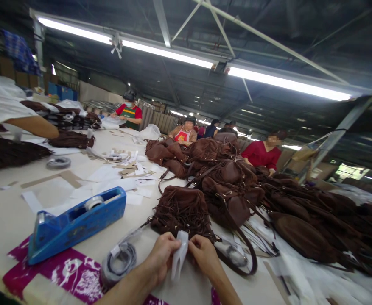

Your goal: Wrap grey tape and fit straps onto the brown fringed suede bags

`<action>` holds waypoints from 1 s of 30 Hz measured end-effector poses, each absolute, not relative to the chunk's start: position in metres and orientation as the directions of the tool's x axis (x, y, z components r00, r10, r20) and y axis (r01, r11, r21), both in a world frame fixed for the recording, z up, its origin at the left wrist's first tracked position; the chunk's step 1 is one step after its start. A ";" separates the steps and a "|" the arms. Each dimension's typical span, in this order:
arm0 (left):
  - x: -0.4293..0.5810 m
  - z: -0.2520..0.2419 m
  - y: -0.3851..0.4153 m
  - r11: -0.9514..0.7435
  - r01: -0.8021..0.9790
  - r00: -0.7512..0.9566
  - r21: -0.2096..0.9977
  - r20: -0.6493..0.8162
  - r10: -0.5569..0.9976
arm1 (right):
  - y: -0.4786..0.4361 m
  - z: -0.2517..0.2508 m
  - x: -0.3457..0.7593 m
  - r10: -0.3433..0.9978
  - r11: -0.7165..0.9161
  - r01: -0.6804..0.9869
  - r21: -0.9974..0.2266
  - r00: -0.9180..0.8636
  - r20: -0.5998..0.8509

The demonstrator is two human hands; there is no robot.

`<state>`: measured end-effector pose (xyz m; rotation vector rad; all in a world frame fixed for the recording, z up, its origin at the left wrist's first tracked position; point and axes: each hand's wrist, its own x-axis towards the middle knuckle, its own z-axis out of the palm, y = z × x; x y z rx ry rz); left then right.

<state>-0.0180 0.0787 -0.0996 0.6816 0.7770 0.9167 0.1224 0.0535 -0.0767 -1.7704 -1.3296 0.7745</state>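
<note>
My left hand (pixel 162 256) and my right hand (pixel 205 254) meet at the bottom middle, both pinching a small piece of white plastic film (pixel 179 254) that hangs down between them. Just beyond the hands lies a brown fringed suede bag (pixel 181 209) on the table. A coil of dark cord in a clear wrapper (pixel 119 260) rests left of my left hand. A second clear wrapped item (pixel 233 252) lies right of my right hand.
A blue tape dispenser (pixel 74 222) sits at the left on the cream table (pixel 7 212). A heap of brown bags (pixel 230 178) covers the middle and right. Paper scraps (pixel 122 169) lie scattered. Several other people work at the far side; someone's arm (pixel 34 125) reaches in at left.
</note>
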 end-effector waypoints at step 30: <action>-0.050 0.026 0.132 -0.447 0.855 0.452 0.263 0.046 0.891 | 0.014 -0.066 0.254 0.800 0.151 0.972 -0.181 -0.012 0.600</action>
